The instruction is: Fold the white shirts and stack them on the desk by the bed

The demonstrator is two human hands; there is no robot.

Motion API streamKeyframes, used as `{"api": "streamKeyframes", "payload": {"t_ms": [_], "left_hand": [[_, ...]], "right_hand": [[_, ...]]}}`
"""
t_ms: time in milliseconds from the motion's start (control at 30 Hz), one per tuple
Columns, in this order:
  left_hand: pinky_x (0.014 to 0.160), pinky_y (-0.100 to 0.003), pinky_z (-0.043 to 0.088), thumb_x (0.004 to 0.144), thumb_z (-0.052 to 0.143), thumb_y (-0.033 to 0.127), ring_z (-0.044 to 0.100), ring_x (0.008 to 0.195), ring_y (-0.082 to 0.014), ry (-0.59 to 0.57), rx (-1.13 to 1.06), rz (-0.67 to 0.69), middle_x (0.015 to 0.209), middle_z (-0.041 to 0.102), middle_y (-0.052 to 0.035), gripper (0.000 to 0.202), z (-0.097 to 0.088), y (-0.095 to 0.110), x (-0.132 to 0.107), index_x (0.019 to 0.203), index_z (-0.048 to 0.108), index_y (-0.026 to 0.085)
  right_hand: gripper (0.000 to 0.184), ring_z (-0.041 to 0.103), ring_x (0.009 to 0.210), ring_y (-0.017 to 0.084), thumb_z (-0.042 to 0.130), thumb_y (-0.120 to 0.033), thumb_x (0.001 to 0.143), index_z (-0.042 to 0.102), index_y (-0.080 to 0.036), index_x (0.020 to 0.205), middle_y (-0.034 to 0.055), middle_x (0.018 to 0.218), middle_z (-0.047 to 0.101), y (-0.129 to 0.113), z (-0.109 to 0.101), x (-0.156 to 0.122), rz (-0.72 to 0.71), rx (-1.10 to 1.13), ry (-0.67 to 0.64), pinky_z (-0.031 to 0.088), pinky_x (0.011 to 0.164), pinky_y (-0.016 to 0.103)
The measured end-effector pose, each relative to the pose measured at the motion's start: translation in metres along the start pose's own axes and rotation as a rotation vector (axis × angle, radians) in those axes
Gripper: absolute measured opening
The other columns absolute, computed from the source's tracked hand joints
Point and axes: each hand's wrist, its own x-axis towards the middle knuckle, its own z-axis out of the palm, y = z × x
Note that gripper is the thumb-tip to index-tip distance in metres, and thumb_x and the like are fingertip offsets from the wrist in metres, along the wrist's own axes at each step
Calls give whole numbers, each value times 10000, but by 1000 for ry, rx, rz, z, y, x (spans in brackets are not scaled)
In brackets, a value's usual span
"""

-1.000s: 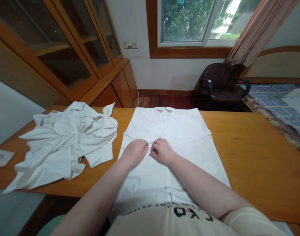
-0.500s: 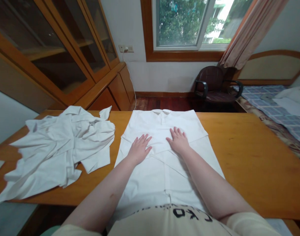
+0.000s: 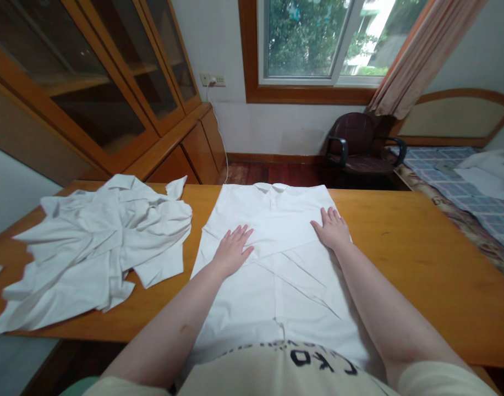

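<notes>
A white shirt [image 3: 277, 220] lies spread on the wooden table in front of me, its collar at the far edge and its sleeves folded across the body. My left hand [image 3: 233, 250] rests flat on the shirt left of the middle, fingers spread. Farther right, my right hand [image 3: 333, 228] presses flat near the shirt's right edge, also with fingers apart. Diagonal creases run over the cloth below the hands. The shirt's near end is hidden by my own torso.
A rumpled heap of white clothing [image 3: 111, 236] covers the table's left part. Bare wooden tabletop [image 3: 421, 275] shows on the right. Beyond stand a glass-doored cabinet [image 3: 124, 99], a dark armchair [image 3: 355, 140] and a bed [image 3: 462, 170] with a checked cover.
My right hand has slid right across the shirt, from near its middle to its right edge. My left hand stays in place. The view has shifted slightly.
</notes>
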Motion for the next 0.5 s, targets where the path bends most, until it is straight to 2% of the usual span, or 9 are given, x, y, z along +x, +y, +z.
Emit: {"api": "streamKeyframes", "payload": {"t_ms": [200, 367, 500], "left_hand": [[1154, -457, 172, 935, 367, 437, 204, 1430, -231, -16, 21, -15, 1548, 266, -23, 548, 2, 3, -10, 1454, 332, 266], [1139, -443, 180, 883, 428, 556, 172, 1432, -309, 17, 98, -160, 1548, 220, -171, 728, 5, 8, -20, 1473, 298, 150], [1081, -449, 281, 827, 468, 624, 282, 1387, -341, -75, 129, -220, 1515, 281, -215, 815, -11, 15, -27, 1449, 331, 115]], "right_hand": [[813, 124, 1435, 280, 208, -631, 908, 190, -75, 1501, 194, 1553, 171, 0, 1, -11, 45, -10, -9, 122, 1133, 418], [812, 129, 1432, 289, 210, -617, 912, 204, -49, 1492, 208, 1549, 171, 0, 1, -23, 55, -31, -25, 131, 1128, 419], [788, 176, 1416, 302, 250, -595, 914, 246, -41, 1475, 221, 1527, 232, -2, -4, -32, 35, -55, -18, 166, 1112, 437]]}}
